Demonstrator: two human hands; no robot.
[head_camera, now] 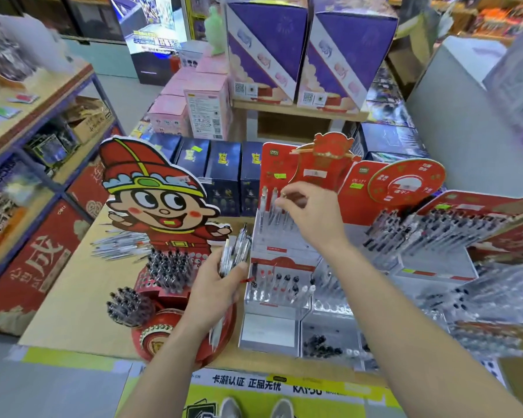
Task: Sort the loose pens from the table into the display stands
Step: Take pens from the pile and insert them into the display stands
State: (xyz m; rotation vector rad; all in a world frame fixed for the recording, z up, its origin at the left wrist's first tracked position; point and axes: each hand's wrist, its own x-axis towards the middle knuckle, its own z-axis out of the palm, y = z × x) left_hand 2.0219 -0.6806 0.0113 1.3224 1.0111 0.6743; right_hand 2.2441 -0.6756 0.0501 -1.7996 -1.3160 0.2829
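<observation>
My left hand [215,285] grips a bundle of clear pens [236,251] that stick up beside the cartoon-figure stand [160,206]. My right hand [308,215] is raised over the upper rows of the red and white tiered display stand [281,251], its fingertips pinching the top of a single pen [284,196]. A few pens stand in that top row. Loose pens [115,248] lie in a heap on the table behind the cartoon stand, to the left. The stand's lower tiers hold black-capped and red-capped pens [280,282].
More pen stands [435,230] fill the right side of the wooden table [73,297]. Dark blue boxes [221,173] and pink boxes [175,113] stand behind. A shelf [27,122] runs along the left. The table's front edge is near my feet.
</observation>
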